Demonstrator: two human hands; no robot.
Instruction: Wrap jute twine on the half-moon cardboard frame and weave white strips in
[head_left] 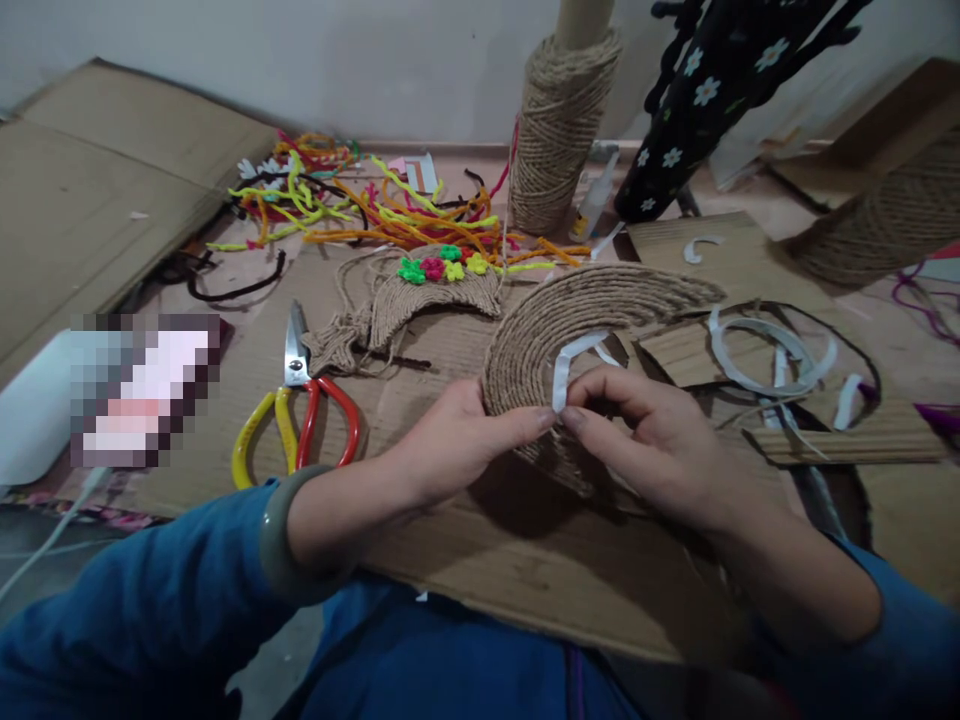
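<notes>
Pinching a white paper strip (564,372) between my right hand (660,445) fingertips, I see my left hand (450,445) closed on the near edge of the jute-wrapped arch (555,315), which lies on the cardboard sheet (487,560); the strip curls up directly above the pinch.

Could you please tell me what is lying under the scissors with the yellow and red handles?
The scissors lie flat on a sheet of brown cardboard, left of the left hand. What lies beneath that cardboard is covered.
</notes>
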